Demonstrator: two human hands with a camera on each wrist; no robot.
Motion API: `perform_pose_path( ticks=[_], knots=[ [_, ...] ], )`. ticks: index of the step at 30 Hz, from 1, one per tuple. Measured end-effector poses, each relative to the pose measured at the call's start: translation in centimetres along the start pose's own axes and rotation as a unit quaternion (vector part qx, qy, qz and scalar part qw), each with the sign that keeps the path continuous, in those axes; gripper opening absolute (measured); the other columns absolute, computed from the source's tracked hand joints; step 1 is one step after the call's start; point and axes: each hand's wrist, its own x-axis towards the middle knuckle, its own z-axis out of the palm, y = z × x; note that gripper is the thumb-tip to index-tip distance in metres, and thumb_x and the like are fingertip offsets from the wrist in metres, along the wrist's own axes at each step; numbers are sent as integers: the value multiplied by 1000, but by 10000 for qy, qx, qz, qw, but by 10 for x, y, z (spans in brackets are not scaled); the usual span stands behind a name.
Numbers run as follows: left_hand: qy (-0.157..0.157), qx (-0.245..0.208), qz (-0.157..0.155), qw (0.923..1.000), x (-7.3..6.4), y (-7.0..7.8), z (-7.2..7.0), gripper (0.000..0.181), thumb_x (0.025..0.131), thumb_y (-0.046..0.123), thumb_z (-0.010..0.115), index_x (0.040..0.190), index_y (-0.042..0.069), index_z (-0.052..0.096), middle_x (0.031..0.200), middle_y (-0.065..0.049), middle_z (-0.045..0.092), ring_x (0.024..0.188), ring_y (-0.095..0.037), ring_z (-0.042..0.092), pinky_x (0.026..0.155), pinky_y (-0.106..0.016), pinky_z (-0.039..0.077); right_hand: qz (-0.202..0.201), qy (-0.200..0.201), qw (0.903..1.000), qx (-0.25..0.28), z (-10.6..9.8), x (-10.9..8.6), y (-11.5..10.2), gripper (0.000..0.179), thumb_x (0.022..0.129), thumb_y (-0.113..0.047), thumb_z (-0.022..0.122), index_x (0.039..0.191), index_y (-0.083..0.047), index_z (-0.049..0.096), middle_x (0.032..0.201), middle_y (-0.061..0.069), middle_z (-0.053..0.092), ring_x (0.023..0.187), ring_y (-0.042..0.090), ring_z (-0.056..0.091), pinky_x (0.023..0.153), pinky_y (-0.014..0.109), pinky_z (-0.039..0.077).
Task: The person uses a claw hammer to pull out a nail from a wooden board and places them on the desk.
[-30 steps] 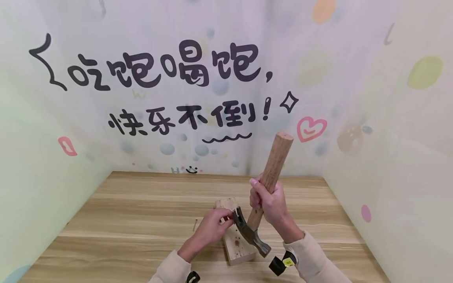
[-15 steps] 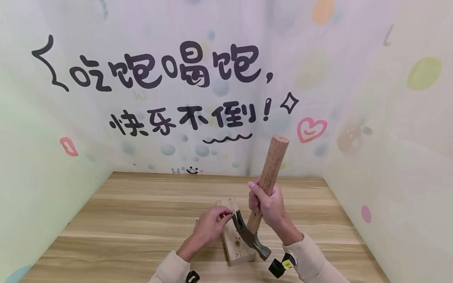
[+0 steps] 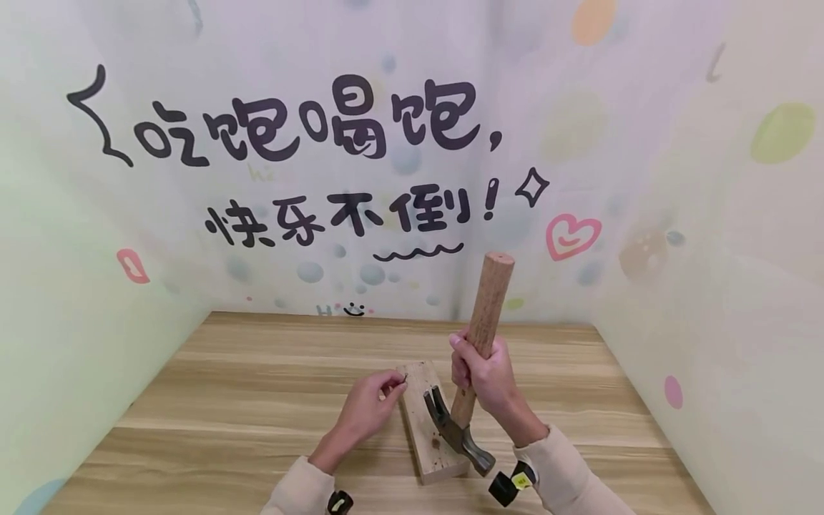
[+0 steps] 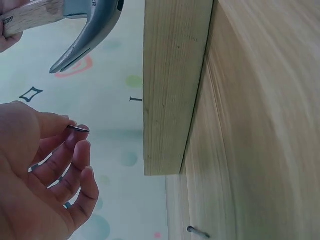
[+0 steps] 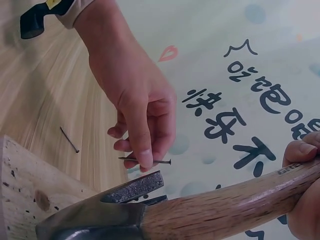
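My left hand (image 3: 365,408) pinches a thin nail (image 5: 145,161) between thumb and fingertips, just left of the wooden block's far end in the head view. My right hand (image 3: 487,372) grips a claw hammer (image 3: 491,307) by its wooden handle. The handle points up, while the dark metal head hangs over the block with its claw towards the left hand. The pale wooden block (image 3: 425,436) lies on the table, its top marked by holes and a knot. In the left wrist view, a second nail (image 4: 135,99) sticks out of the block.
Another nail (image 5: 69,140) lies loose on the wood-grain table (image 3: 212,400), beside the block. Printed fabric walls (image 3: 309,43) with black lettering enclose the table at the back and both sides. A black wrist camera (image 3: 504,489) hangs under the right sleeve.
My left hand has drawn away from the hammer's claw to the left, with the nail in its fingertips. The hammer handle has tipped slightly left; the block stays in place.
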Motion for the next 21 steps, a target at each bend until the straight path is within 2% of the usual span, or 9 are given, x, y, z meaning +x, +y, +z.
perform_pose_path(
  ticks=[10,16,21],
  knots=[
    [246,281,-682,9970,0,-16,-20,5,93,11,68,94,12,73,78,7,65,69,-7,55,61,-23,45,239,-9,9993,-295,-4,-1,8,25,100,-5,51,83,9,38,51,11,34,39,22,33,37,31,32],
    [303,678,-734,9945,-6,-26,-32,4,91,8,70,90,10,73,76,6,65,67,-5,54,62,-24,46,378,20,9986,-364,-6,0,12,24,100,-6,52,83,7,40,51,10,36,39,18,35,38,29,33],
    [147,1076,-863,9903,-13,-33,-35,6,89,7,69,84,9,73,72,6,65,66,-5,55,62,-26,47,460,-9,9981,-416,-5,1,14,23,100,-5,52,83,7,41,50,8,37,40,15,36,37,28,32]
  ],
)
